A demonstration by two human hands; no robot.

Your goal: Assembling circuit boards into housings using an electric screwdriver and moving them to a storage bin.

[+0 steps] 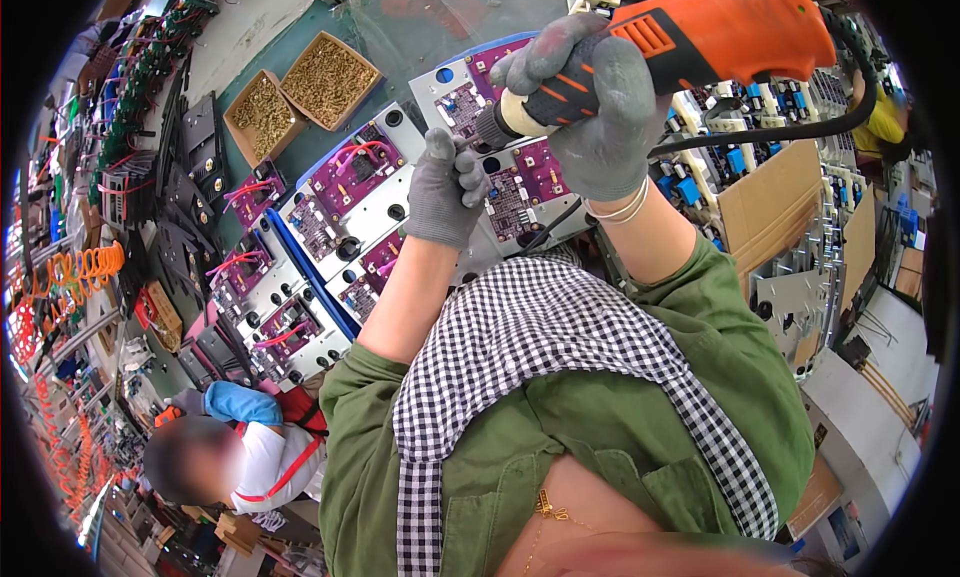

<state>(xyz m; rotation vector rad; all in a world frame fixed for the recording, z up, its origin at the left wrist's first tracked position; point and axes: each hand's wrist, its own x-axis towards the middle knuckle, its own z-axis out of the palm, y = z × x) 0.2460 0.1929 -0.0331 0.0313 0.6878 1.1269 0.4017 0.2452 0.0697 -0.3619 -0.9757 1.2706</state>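
Observation:
My right hand [615, 127], in a grey glove, is wrapped round the front of an orange and black electric screwdriver [735, 27]. Its dark chuck [492, 127] points down to the left, over a purple circuit board on a metal plate. My left hand [445, 192], also gloved in grey, is beside the chuck with its fingers curled and thumb up. Whatever it may hold is hidden. Just right of it is another purple circuit board [540, 172]. The screwdriver's tip and its contact point cannot be made out.
Two cardboard boxes [358, 99] of small brass-coloured parts stand at the far left. More plates with purple boards [355, 167] lie left of my hands. A black cable [800, 132] loops at right, near a cardboard sheet [765, 212]. Another person [270, 467] works at lower left.

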